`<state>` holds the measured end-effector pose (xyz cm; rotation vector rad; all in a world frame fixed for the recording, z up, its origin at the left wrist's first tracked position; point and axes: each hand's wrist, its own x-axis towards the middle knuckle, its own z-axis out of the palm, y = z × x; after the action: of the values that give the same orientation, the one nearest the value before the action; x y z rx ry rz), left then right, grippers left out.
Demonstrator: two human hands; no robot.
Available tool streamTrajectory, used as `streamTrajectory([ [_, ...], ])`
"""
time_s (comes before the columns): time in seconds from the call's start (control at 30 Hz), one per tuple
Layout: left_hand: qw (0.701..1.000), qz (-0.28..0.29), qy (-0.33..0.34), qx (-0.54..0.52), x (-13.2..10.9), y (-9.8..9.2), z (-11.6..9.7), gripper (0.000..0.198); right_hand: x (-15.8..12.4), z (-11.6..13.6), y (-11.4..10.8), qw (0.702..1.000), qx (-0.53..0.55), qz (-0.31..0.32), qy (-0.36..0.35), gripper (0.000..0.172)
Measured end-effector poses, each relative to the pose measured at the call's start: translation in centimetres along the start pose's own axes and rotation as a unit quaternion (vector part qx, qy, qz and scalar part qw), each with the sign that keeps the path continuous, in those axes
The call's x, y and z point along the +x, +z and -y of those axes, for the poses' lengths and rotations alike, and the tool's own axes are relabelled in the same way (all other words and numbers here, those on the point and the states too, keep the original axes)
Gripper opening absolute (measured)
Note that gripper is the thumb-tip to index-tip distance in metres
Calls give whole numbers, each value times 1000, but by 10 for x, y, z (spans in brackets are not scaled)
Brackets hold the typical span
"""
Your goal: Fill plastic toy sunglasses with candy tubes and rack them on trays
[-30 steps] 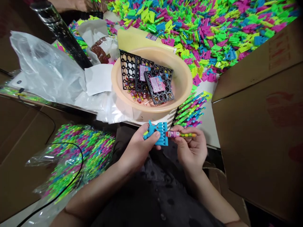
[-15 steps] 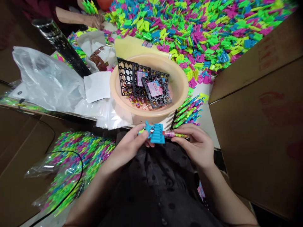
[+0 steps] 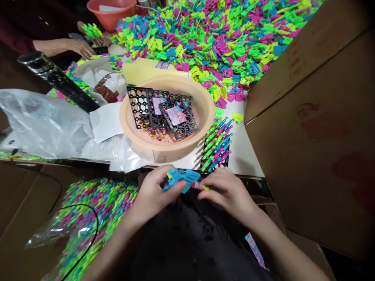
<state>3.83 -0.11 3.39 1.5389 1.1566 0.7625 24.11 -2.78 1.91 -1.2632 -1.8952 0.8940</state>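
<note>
Blue plastic piece (image 3: pixel 183 177): held just in front of the basin (image 3: pixel 203 99), tilted; ribbed face now oblique vs. near flat-on half a sec. ago. Tube (image 3: pixel 197 185), red end toward piece, meets its right-hand edge. Hands have closed up; less tube shows between them. Judged: parts are being lined up at the edge; full seating not confirmed.

L hand (image 3: pixel 156 189): pinching the piece, thumb across the near side, fingers mostly behind. R hand (image 3: pixel 227 189): pinching the tube's outer end betw. thumb & fingers. Both hands in front of the basin.

In basin: black grid trays (image 3: pixel 183 123) w/ printed labels, leaning over loose small tubes (image 3: pixel 156 133). Right of basin: row of coloured sticks (image 3: pixel 215 146) on a black rack. Beyond basin: loose heap (image 3: pixel 211 43) of pink, green, blue & yellow pieces. Beyond basin, to the left: co-worker's hand (image 3: pixel 80 47) and red bowl (image 3: pixel 113 13), both more fully in view after the camera shift. Below basin, to the left: bagged bundles (image 3: pixel 93 207).

Not legible/hidden: piece & tube blurred; can't tell if red tip has entered a slot. R fingers cover the tube's tail. Tray labels unreadable in part. Heap cut off at top edge; bagged bundles cut off at bottom.
</note>
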Motion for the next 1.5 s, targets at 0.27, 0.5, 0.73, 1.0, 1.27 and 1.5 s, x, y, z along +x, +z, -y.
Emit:
streamTrajectory([
  [0.27,971,194,77,-119,-25,32,-14,43,-52,-47,-15,984,87,-134,83,19],
  [0.5,956,207,-144,-150,4,90,69,26,-44,-116,21,963,-91,-230,107,16],
  [0.73,947,181,-162,-210,27,138,122,44,-39,-128,33,959,-180,-186,117,15],
  [1.0,937,187,-151,-253,34,140,125,45,-38,-136,32,954,-229,-165,101,15],
  [1.27,942,191,-144,-234,35,140,127,33,-33,-133,29,963,-232,-114,78,18],
  [1.5,957,223,-99,-157,25,105,97,21,-31,-126,31,961,-238,-126,62,17],
])
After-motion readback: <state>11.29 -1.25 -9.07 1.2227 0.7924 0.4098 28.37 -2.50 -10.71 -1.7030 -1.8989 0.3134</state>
